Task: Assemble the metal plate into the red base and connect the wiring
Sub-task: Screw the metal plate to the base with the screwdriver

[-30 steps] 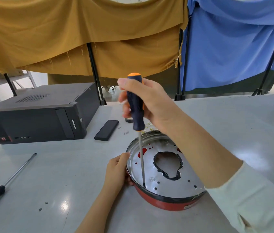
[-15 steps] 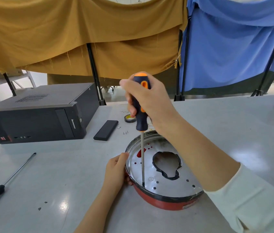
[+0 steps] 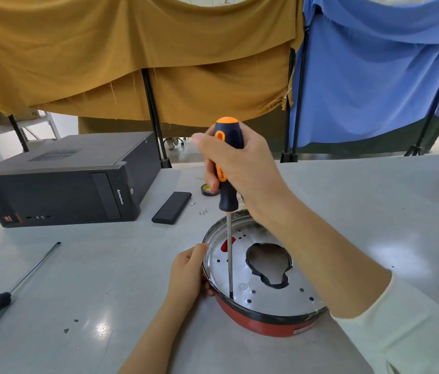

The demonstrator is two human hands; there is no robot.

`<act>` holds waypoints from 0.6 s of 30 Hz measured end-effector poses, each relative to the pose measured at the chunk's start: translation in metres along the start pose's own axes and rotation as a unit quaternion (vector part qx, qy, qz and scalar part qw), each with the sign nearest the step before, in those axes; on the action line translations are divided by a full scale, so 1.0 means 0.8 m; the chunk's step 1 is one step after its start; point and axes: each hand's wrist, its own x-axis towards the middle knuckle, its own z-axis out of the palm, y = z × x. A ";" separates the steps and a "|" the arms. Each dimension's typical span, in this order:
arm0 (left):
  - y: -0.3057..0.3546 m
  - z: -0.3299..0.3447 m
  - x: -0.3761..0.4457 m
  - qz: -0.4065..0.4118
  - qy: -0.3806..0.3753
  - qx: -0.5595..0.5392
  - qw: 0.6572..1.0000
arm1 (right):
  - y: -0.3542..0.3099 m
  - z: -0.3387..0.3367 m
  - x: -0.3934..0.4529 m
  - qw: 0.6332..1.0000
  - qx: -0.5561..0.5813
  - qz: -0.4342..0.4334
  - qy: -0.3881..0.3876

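My right hand point(image 3: 235, 160) grips a screwdriver point(image 3: 225, 168) by its black and orange handle, fingers curled round it, holding it upright. Its thin steel shaft runs straight down, and the tip meets the near left edge of the plate point(image 3: 242, 276).

The plate is a shiny round metal disc lying flat inside the base point(image 3: 264, 323), a shallow round red pan with a dark band along its rim. The plate has a large irregular cut-out near the middle, edged in black, and small holes scattered over it; red shows through an oval slot and a few holes on the far left side. The base sits on the grey table point(image 3: 105, 265), right in front of me.

My left hand point(image 3: 188, 273) holds the base's left rim, fingers wrapped against its side and thumb at the top edge.

Farther left on the table lie a second screwdriver point(image 3: 5, 295) with a green handle, a black computer case point(image 3: 61, 182), a flat black bar point(image 3: 172, 207), and a few loose screws point(image 3: 202, 211). A tape roll point(image 3: 207, 190) lies behind my right hand.
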 end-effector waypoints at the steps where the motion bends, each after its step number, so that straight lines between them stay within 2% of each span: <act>1: 0.000 0.000 0.000 0.000 -0.001 0.000 1.000 | -0.005 -0.006 0.004 0.995 0.043 0.034 -0.079; 3: 0.000 0.000 0.000 -0.001 -0.003 -0.002 1.000 | -0.013 -0.016 0.010 0.966 0.116 0.091 -0.211; 4: 0.000 0.000 0.000 -0.002 -0.003 -0.003 1.000 | -0.015 -0.019 0.012 0.953 0.140 0.102 -0.247; 5: 0.000 0.000 0.000 -0.002 -0.003 -0.004 1.000 | -0.016 -0.018 0.012 0.947 0.154 0.104 -0.262; 7: 0.001 0.000 0.000 -0.003 0.000 -0.004 1.000 | -0.013 -0.012 0.014 0.951 0.160 0.103 -0.245; 9: 0.000 0.000 0.000 -0.003 0.002 -0.002 1.000 | -0.004 -0.003 0.011 0.975 0.143 0.073 -0.151; 11: 0.000 0.000 0.000 0.001 0.001 0.001 1.000 | 0.007 0.004 0.005 0.997 0.069 -0.002 0.015; 12: 0.000 0.000 0.000 0.003 0.000 0.003 1.000 | 0.010 0.007 0.002 0.994 0.026 -0.037 0.098; 13: 0.000 0.000 0.000 0.004 -0.001 0.004 1.000 | 0.011 0.007 0.001 0.988 0.001 -0.057 0.144; 14: 0.000 0.000 0.000 0.005 0.000 0.005 1.000 | 0.011 0.005 0.001 0.986 -0.010 -0.062 0.153; 15: -0.001 0.000 0.000 0.005 -0.001 0.005 1.000 | 0.008 0.002 0.002 0.990 -0.013 -0.052 0.130; 16: -0.001 0.000 0.000 0.003 -0.002 0.004 1.000 | 0.004 -0.002 0.005 0.997 -0.004 -0.031 0.072; 18: -0.001 0.000 0.000 0.001 -0.005 0.004 1.000 | -0.005 -0.010 0.011 0.994 0.055 0.034 -0.090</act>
